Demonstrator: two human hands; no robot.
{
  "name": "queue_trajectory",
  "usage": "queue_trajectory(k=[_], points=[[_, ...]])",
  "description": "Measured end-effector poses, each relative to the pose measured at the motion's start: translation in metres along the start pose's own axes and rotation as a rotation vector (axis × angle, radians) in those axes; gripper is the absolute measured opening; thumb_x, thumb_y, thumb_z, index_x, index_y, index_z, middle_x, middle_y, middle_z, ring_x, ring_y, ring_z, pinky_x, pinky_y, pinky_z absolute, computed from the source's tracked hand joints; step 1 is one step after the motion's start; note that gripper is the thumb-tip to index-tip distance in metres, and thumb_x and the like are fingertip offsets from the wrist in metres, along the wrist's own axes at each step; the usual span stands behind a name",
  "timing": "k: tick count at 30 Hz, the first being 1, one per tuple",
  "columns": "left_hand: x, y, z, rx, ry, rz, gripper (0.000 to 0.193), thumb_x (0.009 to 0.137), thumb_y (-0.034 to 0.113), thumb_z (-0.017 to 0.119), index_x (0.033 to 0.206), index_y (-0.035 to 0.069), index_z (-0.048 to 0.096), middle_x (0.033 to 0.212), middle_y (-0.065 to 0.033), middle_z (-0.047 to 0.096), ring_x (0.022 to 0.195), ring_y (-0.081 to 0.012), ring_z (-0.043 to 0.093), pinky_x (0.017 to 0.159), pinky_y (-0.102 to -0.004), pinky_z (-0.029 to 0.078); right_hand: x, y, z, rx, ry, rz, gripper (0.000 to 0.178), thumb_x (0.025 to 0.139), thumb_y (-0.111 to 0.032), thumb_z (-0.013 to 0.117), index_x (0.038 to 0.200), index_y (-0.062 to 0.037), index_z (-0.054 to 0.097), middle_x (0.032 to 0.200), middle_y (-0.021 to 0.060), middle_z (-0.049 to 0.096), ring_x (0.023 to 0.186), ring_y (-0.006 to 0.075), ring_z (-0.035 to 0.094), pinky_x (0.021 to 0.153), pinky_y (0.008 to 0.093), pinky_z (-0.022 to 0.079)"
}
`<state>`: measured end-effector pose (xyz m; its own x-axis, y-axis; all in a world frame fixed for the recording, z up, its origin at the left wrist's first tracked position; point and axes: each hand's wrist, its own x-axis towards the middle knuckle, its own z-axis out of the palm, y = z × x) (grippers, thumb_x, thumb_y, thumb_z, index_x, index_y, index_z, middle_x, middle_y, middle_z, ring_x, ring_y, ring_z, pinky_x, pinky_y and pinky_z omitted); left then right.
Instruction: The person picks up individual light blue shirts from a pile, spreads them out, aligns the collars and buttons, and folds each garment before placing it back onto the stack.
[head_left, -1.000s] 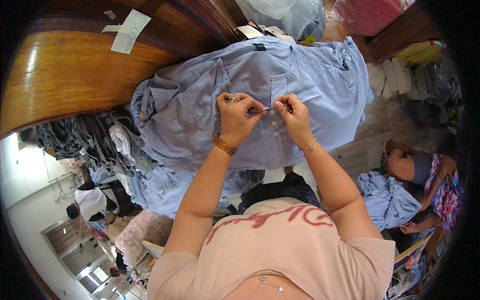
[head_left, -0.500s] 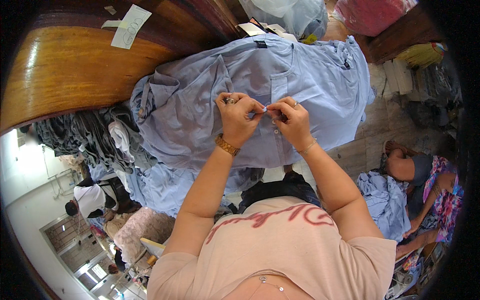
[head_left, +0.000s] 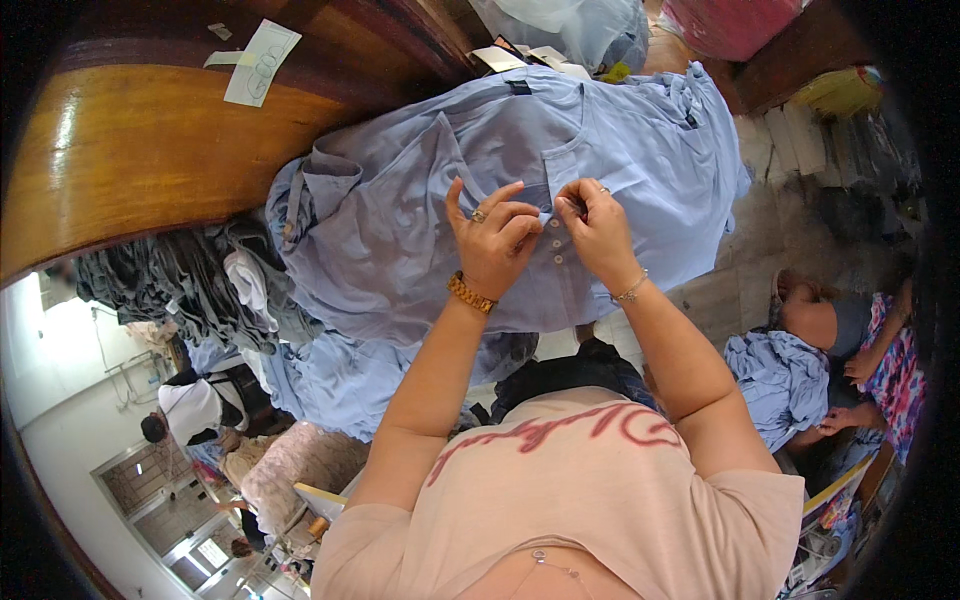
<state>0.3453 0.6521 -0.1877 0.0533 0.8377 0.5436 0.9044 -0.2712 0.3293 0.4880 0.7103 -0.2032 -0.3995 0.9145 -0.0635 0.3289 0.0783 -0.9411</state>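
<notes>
A light blue shirt (head_left: 640,130) lies spread on a wooden table (head_left: 120,160), its buttoned front strip with white buttons (head_left: 556,250) toward me. My left hand (head_left: 495,240), with a ring and a gold wristband, pinches the front strip from the left. My right hand (head_left: 598,228), with a ring and thin bracelet, pinches the same strip from the right. The fingertips of both hands nearly meet over the strip, close to the shirt's chest pocket.
A heap of grey and blue garments (head_left: 220,290) hangs off the table's left edge. A paper slip (head_left: 260,62) lies on the wood. A seated person (head_left: 850,340) holds more blue cloth (head_left: 780,380) at the right. Bags (head_left: 570,25) stand at the far edge.
Both hands have stayed together on the shirt's front strip, shifting slightly along it with small finger movements. The shirt has not moved.
</notes>
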Motion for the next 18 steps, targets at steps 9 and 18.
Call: queue_trajectory(k=[9, 18], points=[[-0.008, -0.004, 0.005, -0.108, 0.038, -0.033, 0.018, 0.057, 0.006, 0.069, 0.062, 0.016, 0.055, 0.062, 0.0043, 0.051, 0.058, -0.0102, 0.052, 0.098, -0.0451, 0.020, -0.037, -0.010, -0.014, -0.115, -0.172, -0.030, 0.027, 0.086, -0.024, 0.045, 0.090, 0.0031, 0.047, 0.077, 0.0190, 0.055, 0.079, 0.0356, 0.052, 0.070, 0.0402, 0.041], [-0.009, -0.005, 0.008, -0.070, 0.064, -0.019, 0.020, 0.054, 0.007, 0.069, 0.061, 0.017, 0.054, 0.061, 0.0047, 0.048, 0.059, -0.0114, 0.050, 0.093, -0.0426, 0.024, -0.028, -0.012, -0.003, -0.185, -0.190, -0.050, 0.024, 0.086, -0.020, 0.045, 0.083, 0.0034, 0.048, 0.071, 0.0196, 0.054, 0.070, 0.0353, 0.052, 0.062, 0.0394, 0.040]])
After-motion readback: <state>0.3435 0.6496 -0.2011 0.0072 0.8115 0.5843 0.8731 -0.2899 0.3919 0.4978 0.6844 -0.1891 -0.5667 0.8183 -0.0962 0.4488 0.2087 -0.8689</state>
